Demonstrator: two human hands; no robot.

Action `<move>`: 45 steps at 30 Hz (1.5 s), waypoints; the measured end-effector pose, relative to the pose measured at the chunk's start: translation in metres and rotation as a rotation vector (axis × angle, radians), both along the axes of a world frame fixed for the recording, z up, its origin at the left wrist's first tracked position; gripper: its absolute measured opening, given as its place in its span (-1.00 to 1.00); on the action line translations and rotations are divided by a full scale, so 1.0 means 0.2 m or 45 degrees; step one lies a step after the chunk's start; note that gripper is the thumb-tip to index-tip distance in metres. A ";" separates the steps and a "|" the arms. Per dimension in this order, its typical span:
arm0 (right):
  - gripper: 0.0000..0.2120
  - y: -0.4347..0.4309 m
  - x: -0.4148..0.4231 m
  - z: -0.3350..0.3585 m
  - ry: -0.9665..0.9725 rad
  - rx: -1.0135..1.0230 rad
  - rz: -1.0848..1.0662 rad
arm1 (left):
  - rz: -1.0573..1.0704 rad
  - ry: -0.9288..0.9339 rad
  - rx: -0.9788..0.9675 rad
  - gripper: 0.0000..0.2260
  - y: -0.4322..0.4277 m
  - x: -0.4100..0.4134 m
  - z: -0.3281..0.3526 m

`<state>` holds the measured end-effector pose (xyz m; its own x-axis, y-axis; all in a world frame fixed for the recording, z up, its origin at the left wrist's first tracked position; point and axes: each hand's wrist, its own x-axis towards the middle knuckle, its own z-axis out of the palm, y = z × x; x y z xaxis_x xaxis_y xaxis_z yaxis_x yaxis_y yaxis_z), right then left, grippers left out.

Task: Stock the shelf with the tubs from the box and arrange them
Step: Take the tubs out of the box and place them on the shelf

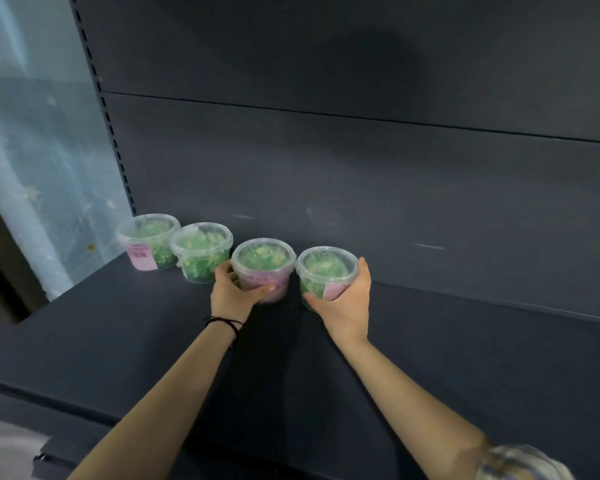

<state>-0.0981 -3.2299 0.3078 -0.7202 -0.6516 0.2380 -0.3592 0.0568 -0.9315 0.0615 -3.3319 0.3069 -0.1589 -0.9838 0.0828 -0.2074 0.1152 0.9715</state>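
Several clear plastic tubs with green contents and pink labels stand in a row along the back of the dark shelf (465,358). My left hand (234,291) grips the third tub (264,261) from the front, fingers curled round its side. Beside it, the fourth tub (326,268) at the right end is held by my right hand (347,303), thumb on its left and fingers round its right. The first tub (148,242) stands at the far left by the shelf upright, and the second tub (200,249) stands next to it. The box is out of view.
The dark back panel (361,168) rises behind the row. A slotted upright (113,140) bounds the shelf on the left, with plastic sheeting (39,168) beyond it. Bare shelf runs to the right of the tubs and in front of them.
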 end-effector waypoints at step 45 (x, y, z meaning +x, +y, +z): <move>-0.58 3.45 0.01 -0.25 0.090 0.469 -0.754 | -1.238 -0.474 -0.477 -0.60 2.85 -0.43 -0.24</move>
